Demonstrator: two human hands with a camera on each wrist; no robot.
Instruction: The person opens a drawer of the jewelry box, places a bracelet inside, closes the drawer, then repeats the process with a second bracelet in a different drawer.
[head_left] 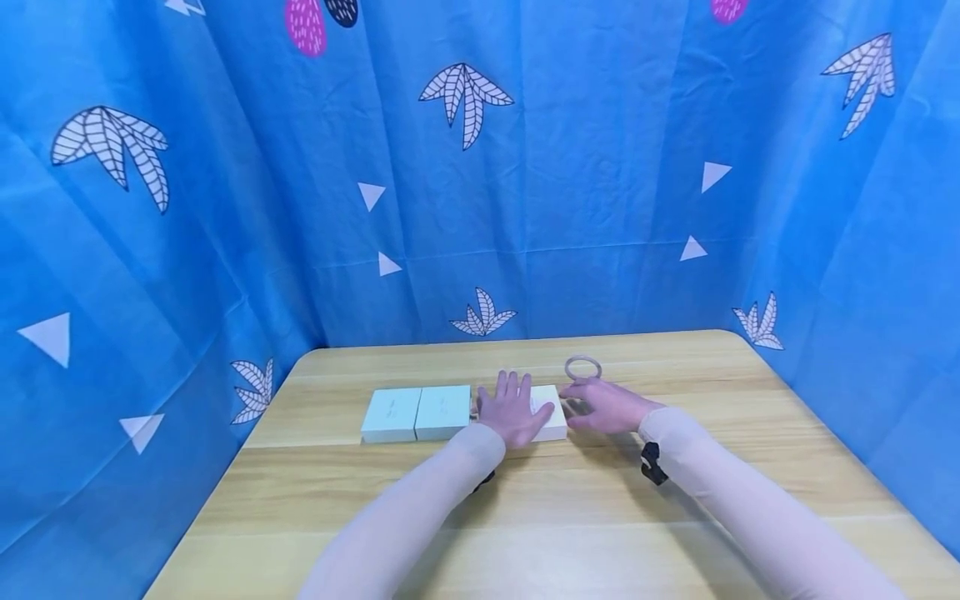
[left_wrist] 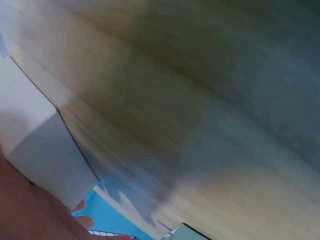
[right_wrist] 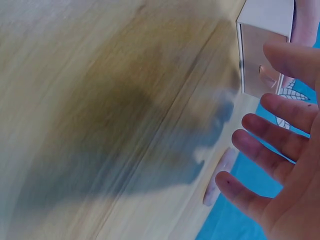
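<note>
Clearly left hand (head_left: 513, 412) lay flat, fingers straight, on white box (head_left: 553, 427), just right of the two pale boxes (head_left: 417, 412) on counter (head_left: 420, 508). Right hand (head_left: 603, 404), fingers released, hovered beside it. Box seemed light, stiff cardboard; best gripped by its side edges.

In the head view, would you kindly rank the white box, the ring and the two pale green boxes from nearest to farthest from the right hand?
1. White box: just left of the right hand, under the left hand.
2. Ring: just behind the fingers; too close to call against the white box.
3. Right green box: beyond the left hand.
4. Left green box: farthest left.
</note>
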